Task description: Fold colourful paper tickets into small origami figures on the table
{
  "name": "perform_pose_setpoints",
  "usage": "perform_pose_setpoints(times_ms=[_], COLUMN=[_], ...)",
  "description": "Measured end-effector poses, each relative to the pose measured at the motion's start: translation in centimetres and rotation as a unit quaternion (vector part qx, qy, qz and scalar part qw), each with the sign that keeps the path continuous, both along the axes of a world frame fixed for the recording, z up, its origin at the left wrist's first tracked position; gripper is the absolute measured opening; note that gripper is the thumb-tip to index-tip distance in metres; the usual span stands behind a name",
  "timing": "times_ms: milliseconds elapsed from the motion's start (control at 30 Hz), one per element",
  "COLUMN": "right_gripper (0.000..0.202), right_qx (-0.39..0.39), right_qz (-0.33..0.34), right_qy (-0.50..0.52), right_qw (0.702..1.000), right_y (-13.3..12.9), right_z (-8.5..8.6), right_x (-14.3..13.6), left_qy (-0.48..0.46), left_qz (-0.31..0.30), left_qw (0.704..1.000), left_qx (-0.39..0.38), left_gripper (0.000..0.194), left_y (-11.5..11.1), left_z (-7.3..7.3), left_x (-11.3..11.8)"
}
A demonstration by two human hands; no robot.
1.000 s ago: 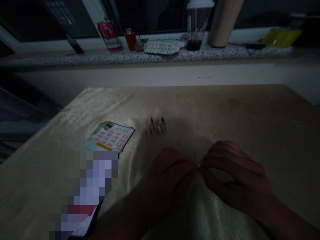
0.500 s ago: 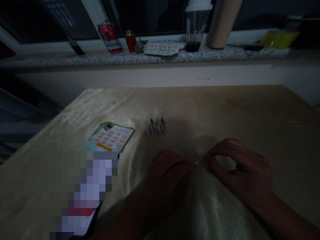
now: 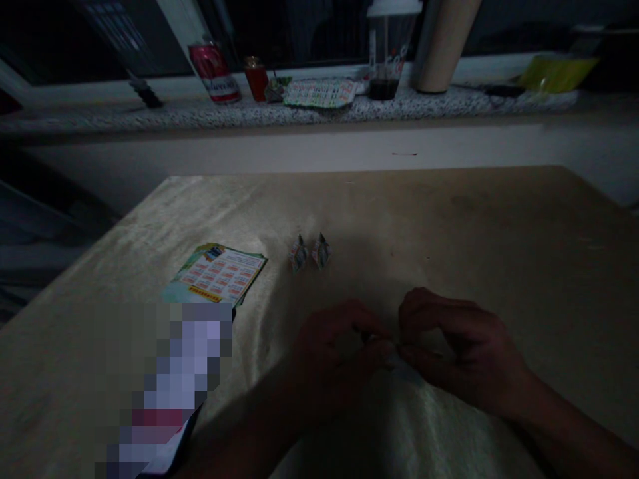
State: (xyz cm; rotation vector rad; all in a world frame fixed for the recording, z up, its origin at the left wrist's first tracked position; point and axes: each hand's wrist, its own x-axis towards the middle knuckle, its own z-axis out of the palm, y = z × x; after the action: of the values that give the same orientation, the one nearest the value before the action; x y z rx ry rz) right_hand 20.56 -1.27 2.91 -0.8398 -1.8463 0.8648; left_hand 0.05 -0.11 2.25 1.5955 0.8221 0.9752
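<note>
My left hand and my right hand meet fingertip to fingertip low over the table, each in a pinch. Whatever lies between the fingertips is too small and dark to name. Two small folded paper pieces with printed sides stand side by side on the table beyond my left hand. Farther left lies a stack of printed cards, red and white boxes on the top one. Nearer to me, a phone-like object is mostly blurred out by blocks.
A satiny cloth covers the table. On the granite windowsill behind stand a red can, a small orange jar, a flattened printed packet, a lidded cup with dark liquid, a tan cylinder and a yellow item.
My right hand has moved left and slightly down, toward my left hand. My left hand has turned so its thumb and index finger show in a pinch. The paper pieces and cards stay put.
</note>
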Motion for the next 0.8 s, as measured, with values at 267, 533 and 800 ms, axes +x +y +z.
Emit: perform_pose_setpoints(times_ms=[267,533,800], right_gripper=[0.009,0.006,0.016], right_qx=[-0.128,-0.083,0.033], right_qz=[0.096,-0.015,-0.031], right_qy=[0.110,0.113,0.029], right_qw=[0.981,0.990,0.999], right_y=[0.0,0.2,-0.2], right_z=[-0.1,0.0,0.2], right_x=[0.9,2.6,-0.1], left_qy=[-0.078,-0.091,-0.028], left_qz=[-0.004,0.080,0.030], left_qw=[0.980,0.978,0.997], left_qx=[-0.184,-0.167,-0.058], left_gripper=[0.011,0.006,0.002], left_y=[1.0,1.6,0.5], left_z=[0.4,0.4,0.8], left_x=[-0.2,-1.0,-0.5])
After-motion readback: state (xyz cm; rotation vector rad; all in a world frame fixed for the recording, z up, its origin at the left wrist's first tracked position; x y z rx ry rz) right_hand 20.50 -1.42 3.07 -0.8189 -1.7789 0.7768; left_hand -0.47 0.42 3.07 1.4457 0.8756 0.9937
